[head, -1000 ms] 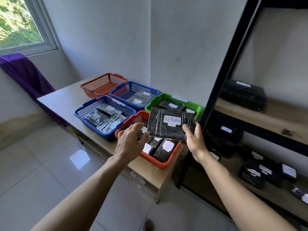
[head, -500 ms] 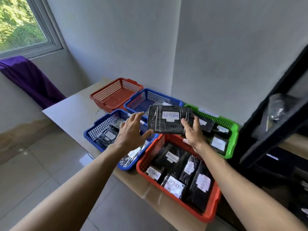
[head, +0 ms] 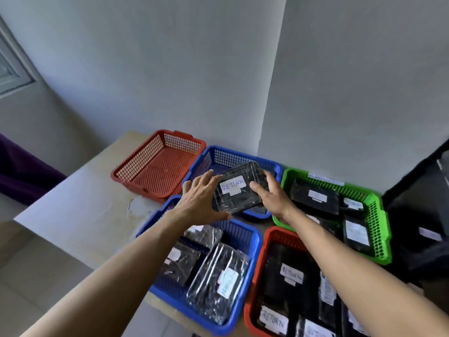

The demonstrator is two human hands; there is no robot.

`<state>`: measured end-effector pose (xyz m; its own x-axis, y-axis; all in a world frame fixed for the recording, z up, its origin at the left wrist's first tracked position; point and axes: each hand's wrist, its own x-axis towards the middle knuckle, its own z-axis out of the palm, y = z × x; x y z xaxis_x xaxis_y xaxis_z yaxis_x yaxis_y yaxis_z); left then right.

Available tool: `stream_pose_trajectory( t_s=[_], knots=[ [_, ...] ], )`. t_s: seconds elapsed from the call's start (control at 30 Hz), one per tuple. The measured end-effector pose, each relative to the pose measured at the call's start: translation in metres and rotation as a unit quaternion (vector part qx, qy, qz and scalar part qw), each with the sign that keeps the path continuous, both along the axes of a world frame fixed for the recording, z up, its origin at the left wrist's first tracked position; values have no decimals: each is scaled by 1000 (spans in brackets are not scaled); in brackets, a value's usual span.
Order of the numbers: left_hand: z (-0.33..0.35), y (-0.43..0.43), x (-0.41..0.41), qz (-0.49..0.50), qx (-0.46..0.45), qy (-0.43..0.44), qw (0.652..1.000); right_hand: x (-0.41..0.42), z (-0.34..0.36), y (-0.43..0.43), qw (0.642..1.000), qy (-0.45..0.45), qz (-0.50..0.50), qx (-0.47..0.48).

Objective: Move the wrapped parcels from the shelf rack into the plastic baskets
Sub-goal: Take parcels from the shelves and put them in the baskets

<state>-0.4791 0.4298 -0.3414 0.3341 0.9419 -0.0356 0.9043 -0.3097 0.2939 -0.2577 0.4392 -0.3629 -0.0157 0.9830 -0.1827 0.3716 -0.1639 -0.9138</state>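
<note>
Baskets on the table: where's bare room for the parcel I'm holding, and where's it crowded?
The far red basket is bare inside, between bare tabletop on its left and the far blue basket. Crowded: near blue basket, near red basket and green basket, all full of parcels. Your parcel hides most of the far blue one.

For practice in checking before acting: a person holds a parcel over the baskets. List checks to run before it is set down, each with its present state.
1. Label legible: ok, parcel reads RETURN.
2. Right hand grips it: ok.
3. Left hand touches its edge: ok.
4. Over matching basket: probably not ok; it hangs over the far blue basket, while RETURN labels lie in the near red basket.
5. Room there: cannot tell.
</note>
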Motion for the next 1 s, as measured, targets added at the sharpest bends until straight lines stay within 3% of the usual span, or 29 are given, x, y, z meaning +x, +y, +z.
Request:
stream_pose_trajectory(
  t_s=[0.33,0.47,0.63,0.83,1.0],
  knots=[
    [-38,108,-34,-51,-15,33,998,-38,-13,90,998,-32,-7,-49],
    [-55,134,-20,40,-4,12,999,-40,-17,105,996,-30,-64,-57],
    [-77,159,3,155,-57,28,986,-28,-42,89,991,-53,-80,-89],
    [-110,174,11,191,-94,78,974,-7,-61,63,985,-83,-78,-128],
    [-140,166,9,166,-91,97,977,-7,-70,55,983,-95,-79,-132]
  ],
)
